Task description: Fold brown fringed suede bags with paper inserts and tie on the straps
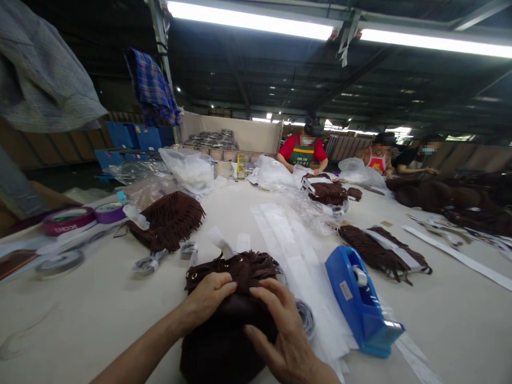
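A dark brown fringed bag (224,341) with gold-coloured eyelets lies at the table's near edge, right in front of me. My left hand (210,296) is closed on its upper left part, thumb and fingers bunched at the fringe. Over the right side rests my right hand (280,325), open, its fingers touching the fringe and its thumb held apart from them. A strip of white paper (221,242) sticks up behind the bag. Partly hidden beside my right hand is a bundled grey cord (306,319).
A blue tape dispenser (356,298) stands at right, next to white strips (288,256). Brown fringed pieces (170,218) and tape rolls (68,220) lie at left. Another fringed piece (384,250) is at right. Co-workers (304,152) work across the table near plastic bags (274,172).
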`<control>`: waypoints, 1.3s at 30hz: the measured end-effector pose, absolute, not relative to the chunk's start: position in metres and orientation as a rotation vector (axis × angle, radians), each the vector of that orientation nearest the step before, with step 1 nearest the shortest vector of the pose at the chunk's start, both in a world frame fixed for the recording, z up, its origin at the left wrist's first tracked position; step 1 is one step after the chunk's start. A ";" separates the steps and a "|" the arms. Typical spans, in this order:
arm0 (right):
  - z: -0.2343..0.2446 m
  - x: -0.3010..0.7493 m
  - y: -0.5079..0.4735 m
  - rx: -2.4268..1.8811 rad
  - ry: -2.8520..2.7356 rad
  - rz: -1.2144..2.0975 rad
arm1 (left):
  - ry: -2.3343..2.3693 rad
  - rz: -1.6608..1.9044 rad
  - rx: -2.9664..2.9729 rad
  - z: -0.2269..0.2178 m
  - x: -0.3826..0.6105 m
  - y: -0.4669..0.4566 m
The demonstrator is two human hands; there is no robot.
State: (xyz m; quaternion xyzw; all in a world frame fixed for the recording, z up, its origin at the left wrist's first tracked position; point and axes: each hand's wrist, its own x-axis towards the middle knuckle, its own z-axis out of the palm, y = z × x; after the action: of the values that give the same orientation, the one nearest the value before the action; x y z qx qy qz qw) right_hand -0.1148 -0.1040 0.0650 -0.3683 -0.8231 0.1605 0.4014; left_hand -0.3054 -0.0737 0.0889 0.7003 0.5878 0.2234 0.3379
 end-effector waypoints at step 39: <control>0.061 -0.136 -0.076 -1.222 -2.139 0.638 | 1.448 0.784 2.026 0.086 -0.307 -0.107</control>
State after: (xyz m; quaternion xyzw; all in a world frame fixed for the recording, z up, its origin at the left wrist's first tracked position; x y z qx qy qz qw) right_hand -0.1360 -0.0759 0.0610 -0.4591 -0.8033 0.2396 0.2940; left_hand -0.3074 -0.1071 0.0863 0.7488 0.5353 0.2898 0.2622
